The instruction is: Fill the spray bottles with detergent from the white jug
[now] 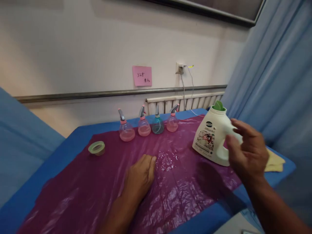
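One cream plastic jug [207, 138], green piece [218, 105] in its mouth, stands on purple plastic sheeting [102, 185] by your right hand [251, 149], thumb and fingers apart; your left hand [140, 174] lies curled, grip unclear. Beyond, three clear spray bottles [127, 135] hold pink liquid beside one teal bottle [158, 126].

Soft, moderately dim indoor light filled the room, palest on the middle of the wall [104, 65] and duller toward its upper corners. Small white glints, apparently from above, broke across the wrinkled plastic sheet [73, 182], and a dark shadow spread below the jug [202, 141]. The right hand [251, 152] was smeared by blur; the note's [142, 76] writing looked soft. Wide-angle stretching slanted the curtains [273, 81] at the edges.
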A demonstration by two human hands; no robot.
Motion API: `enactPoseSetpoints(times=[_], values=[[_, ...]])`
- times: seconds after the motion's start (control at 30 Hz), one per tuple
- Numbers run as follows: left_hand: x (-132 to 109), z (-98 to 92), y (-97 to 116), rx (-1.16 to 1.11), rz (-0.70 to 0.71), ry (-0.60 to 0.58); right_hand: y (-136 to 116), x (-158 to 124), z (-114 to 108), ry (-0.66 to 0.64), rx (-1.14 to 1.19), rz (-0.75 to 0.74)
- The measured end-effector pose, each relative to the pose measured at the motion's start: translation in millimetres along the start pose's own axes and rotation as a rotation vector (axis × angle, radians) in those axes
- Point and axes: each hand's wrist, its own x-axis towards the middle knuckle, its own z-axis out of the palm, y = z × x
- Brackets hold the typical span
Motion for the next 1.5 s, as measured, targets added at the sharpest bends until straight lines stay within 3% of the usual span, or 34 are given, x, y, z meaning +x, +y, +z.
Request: enactPoseSetpoints(times=[0.07,0.2,0.27,0.4,0.57,0.7,0.77,0.87,0.97,1.07,1.2,1.37,1.5], values=[[0,0.5,-1,0.002,0.017,0.008,29,2,-24,0.082,-0.056,0.161],[-1,-0.9,1,-0.035,0.052,0.036,76,-2,-41,-0.208,0.067,0.432],[-1,-3.4,2,-0.065,0.05,0.058,84,-3,-41,-0.308,0.105,0.487],[1,-13.7,8,-0.163,0.028,0.114,77,1,-37,-0.373,0.111,0.511],[3,-31.2,25,-0.379,-0.039,0.13,39,6,-16,-0.272,0.275,0.599],[-6,-46.3,48,-0.508,-0.087,-0.035,-16,-11,15,-0.226,0.481,0.657],[-12,-55.4,61,-0.596,-0.119,-0.118,-50,-31,34,-0.226,0.613,0.674],[-20,-69.8,78,-0.754,-0.17,-0.145,-102,-72,63,-0.27,0.769,0.674],[-26,-84.2,80,-0.832,-0.24,-0.084,-150,-115,86,-0.332,0.874,0.676],[-35,-99.0,66,-0.742,-0.383,0.037,-183,-145,100,-0.442,0.935,0.535],[-58,-113.4,44,-0.754,-0.501,0.154,-198,-166,109,-0.605,0.9,0.377],[-84,-108.9,42,-0.828,-0.555,0.231,-191,-179,117,-0.681,0.877,0.303],[-84,-116.5,38,-0.697,-0.591,0.278,-179,-167,108,-0.787,0.893,0.013]])
